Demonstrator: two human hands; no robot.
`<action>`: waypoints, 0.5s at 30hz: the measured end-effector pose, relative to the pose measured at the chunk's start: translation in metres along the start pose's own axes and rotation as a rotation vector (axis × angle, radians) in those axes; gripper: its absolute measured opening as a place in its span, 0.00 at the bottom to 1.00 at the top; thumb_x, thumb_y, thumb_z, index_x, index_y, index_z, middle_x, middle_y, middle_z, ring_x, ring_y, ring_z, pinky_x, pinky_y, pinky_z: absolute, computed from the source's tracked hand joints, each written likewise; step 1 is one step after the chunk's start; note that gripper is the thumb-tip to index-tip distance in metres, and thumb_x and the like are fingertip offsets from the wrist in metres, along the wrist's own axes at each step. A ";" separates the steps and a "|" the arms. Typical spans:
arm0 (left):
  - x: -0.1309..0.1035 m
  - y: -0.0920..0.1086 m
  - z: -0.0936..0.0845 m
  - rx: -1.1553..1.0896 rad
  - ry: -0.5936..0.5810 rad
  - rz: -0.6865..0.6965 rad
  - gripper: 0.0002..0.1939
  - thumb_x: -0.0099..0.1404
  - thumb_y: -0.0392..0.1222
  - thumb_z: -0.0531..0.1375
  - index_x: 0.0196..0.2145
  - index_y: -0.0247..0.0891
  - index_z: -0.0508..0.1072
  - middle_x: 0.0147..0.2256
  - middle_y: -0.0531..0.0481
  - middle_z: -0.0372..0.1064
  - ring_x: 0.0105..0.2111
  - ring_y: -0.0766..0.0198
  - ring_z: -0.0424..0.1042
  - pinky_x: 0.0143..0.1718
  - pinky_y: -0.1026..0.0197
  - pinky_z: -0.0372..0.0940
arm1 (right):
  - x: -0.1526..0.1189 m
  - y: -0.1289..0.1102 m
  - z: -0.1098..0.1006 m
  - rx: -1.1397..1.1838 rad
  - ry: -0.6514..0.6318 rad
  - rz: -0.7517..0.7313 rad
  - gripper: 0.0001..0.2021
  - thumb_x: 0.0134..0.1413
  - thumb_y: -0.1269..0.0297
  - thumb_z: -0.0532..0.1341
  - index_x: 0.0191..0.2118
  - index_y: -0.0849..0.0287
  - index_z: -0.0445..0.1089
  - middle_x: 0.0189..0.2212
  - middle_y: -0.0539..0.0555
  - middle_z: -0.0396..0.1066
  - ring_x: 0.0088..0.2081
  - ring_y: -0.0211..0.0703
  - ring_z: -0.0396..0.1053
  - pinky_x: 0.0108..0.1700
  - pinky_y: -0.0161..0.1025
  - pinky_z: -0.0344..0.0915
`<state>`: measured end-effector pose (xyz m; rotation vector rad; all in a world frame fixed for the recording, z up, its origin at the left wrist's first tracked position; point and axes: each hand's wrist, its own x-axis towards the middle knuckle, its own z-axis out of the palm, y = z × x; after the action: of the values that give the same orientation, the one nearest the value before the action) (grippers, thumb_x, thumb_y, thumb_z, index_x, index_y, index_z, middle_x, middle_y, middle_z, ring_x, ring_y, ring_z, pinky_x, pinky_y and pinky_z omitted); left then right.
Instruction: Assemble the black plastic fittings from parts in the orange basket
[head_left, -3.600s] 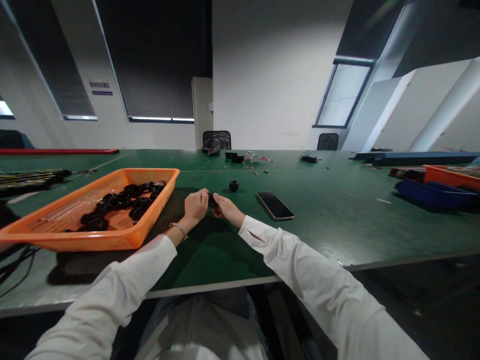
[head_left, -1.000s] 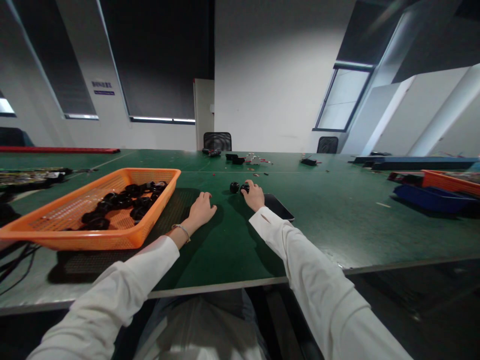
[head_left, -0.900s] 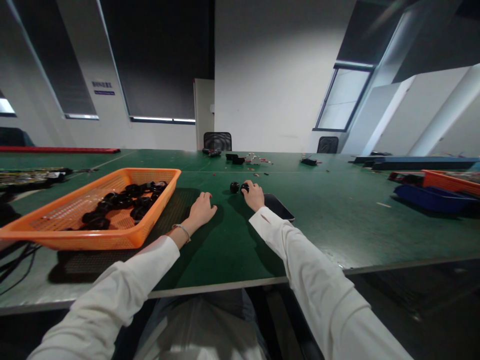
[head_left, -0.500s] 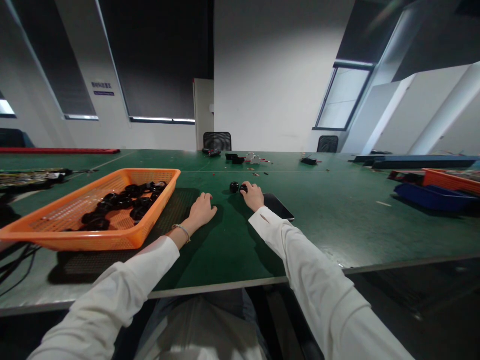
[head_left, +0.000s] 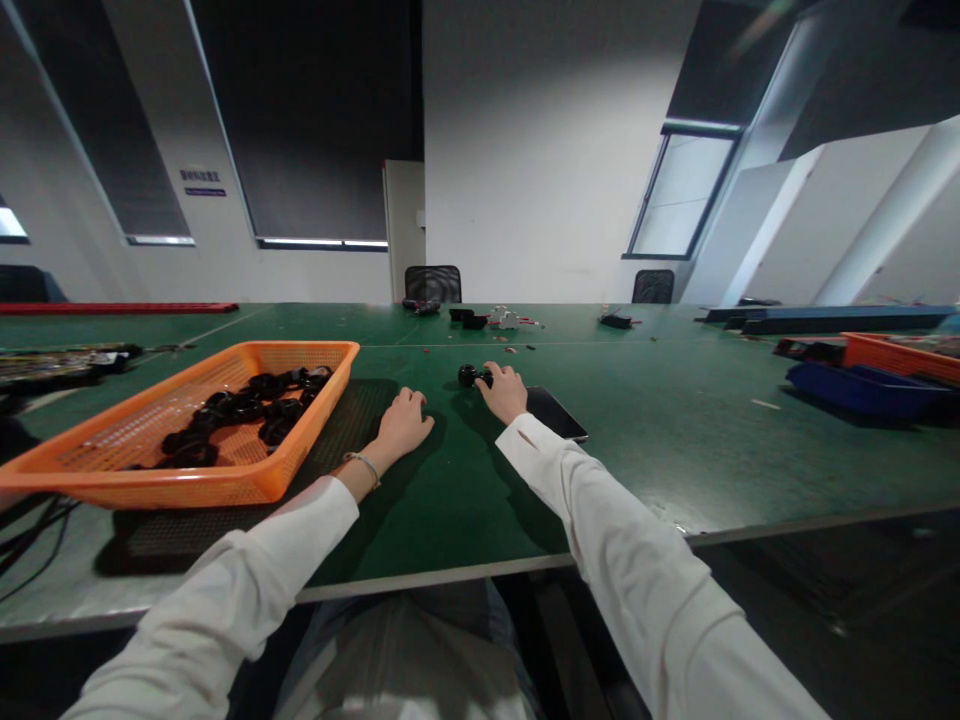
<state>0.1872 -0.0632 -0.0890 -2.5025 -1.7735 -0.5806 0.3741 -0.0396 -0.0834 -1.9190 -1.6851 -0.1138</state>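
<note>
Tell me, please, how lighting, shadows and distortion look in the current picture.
Head view: the basket casts a dark shadow on the table, whose right side has a pale sheen; head view: shadows also fall beside the left hand and right hand; head view: the window leans, probably lens distortion, and the sign's lettering is blurry.

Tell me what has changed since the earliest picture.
The left hand has let go of the black piece; the right hand has carried it forward and rightward, beside the other black piece. The orange basket and phone stayed put.
</note>
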 end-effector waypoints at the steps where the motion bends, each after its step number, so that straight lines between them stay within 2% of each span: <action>1: 0.000 0.000 0.000 0.000 0.002 0.002 0.13 0.56 0.40 0.51 0.40 0.34 0.64 0.41 0.42 0.59 0.42 0.56 0.64 0.40 0.58 0.61 | -0.001 -0.002 -0.002 0.003 0.027 -0.013 0.18 0.53 0.58 0.51 0.50 0.54 0.59 0.43 0.60 0.62 0.43 0.51 0.60 0.40 0.42 0.59; 5: -0.001 0.001 0.000 0.000 0.012 0.012 0.13 0.56 0.39 0.51 0.39 0.34 0.65 0.41 0.42 0.59 0.42 0.55 0.64 0.40 0.57 0.61 | -0.009 -0.015 -0.008 0.012 0.119 -0.175 0.17 0.53 0.62 0.51 0.49 0.55 0.60 0.44 0.59 0.61 0.44 0.50 0.59 0.43 0.42 0.58; 9: -0.003 0.004 -0.002 -0.031 0.043 -0.033 0.12 0.56 0.39 0.51 0.39 0.35 0.64 0.42 0.42 0.59 0.41 0.55 0.65 0.39 0.57 0.62 | -0.022 -0.033 -0.011 0.020 0.072 -0.342 0.17 0.52 0.64 0.51 0.49 0.56 0.60 0.42 0.59 0.62 0.43 0.48 0.60 0.43 0.41 0.59; 12: -0.005 0.007 -0.006 -0.094 0.176 -0.106 0.13 0.56 0.36 0.51 0.41 0.35 0.63 0.43 0.42 0.58 0.42 0.56 0.64 0.40 0.57 0.62 | -0.034 -0.046 -0.010 0.003 -0.030 -0.418 0.16 0.52 0.65 0.51 0.48 0.56 0.61 0.40 0.58 0.65 0.42 0.49 0.62 0.41 0.41 0.60; 15: -0.009 0.011 -0.010 -0.119 0.326 -0.086 0.14 0.55 0.34 0.51 0.42 0.35 0.62 0.43 0.42 0.58 0.44 0.56 0.61 0.42 0.57 0.61 | -0.044 -0.055 -0.004 -0.002 -0.131 -0.471 0.16 0.52 0.66 0.51 0.47 0.57 0.61 0.39 0.59 0.66 0.40 0.48 0.64 0.39 0.40 0.61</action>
<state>0.1916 -0.0773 -0.0801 -2.2433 -1.7728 -1.0591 0.3154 -0.0782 -0.0788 -1.5239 -2.1991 -0.1729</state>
